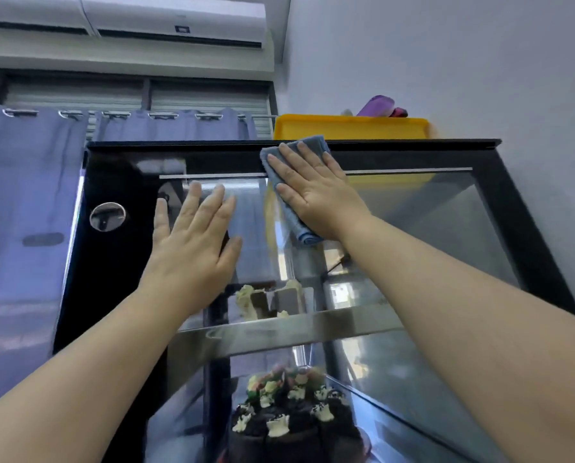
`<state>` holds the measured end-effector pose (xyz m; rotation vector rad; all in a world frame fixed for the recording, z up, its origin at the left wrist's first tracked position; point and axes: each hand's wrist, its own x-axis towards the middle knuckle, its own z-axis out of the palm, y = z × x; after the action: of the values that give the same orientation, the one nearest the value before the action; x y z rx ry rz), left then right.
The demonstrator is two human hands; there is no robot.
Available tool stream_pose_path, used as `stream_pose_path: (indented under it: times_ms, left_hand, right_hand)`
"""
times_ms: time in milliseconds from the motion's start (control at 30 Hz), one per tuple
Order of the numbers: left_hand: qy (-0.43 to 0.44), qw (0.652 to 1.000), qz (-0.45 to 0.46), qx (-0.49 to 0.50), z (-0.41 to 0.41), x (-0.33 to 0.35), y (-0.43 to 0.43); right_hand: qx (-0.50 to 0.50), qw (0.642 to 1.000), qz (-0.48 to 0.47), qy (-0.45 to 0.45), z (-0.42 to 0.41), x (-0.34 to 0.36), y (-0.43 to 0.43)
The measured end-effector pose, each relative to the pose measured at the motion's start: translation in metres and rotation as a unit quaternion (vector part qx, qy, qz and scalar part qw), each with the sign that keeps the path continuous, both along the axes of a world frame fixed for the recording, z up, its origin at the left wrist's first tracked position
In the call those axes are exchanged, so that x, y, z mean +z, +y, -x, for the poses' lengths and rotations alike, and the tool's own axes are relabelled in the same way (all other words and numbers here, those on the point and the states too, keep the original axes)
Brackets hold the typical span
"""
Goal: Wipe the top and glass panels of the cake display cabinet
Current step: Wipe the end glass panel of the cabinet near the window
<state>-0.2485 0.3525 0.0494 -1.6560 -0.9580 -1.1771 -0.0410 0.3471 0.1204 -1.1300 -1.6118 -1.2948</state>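
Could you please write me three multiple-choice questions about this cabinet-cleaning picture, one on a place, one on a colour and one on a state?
1. Where does the yellow tray sit relative to the cabinet?
A inside it
B on top of it
C under it

2. What colour is the cloth under the right hand?
A blue
B red
C white

3. What is the left hand doing?
A gripping the cloth
B holding a bottle
C lying flat on the glass, holding nothing

Answers:
1 B, the tray shows above the cabinet's top edge.
2 A, blue fabric shows around the right hand.
3 C, the left hand lies spread on the glass.
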Motion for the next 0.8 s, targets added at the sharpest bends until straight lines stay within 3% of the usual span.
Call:
stream_pose_path:
  times_ms: [300,500,633,800]
  left_hand:
    - [0.086,0.996,-0.029,-0.002,-0.124,-0.014,0.002]
    - [0.085,0.994,-0.066,-0.015,-0.154,-0.025,0.017]
    - [0.064,0.997,-0.034,-0.014,-0.159,-0.025,0.011]
    - [0.067,0.997,0.025,-0.008,-0.16,-0.022,-0.002]
  right_hand:
    - [-0.02,0.998,-0.005,0.064,-0.118,-0.003,-0.006]
    - [-0.085,0.976,-0.004,0.202,-0.232,-0.039,-0.012]
    - [-0.095,0.944,-0.013,0.316,-0.265,-0.091,-0.01]
    - [-0.09,0.881,-0.014,0.465,-0.239,-0.131,-0.012]
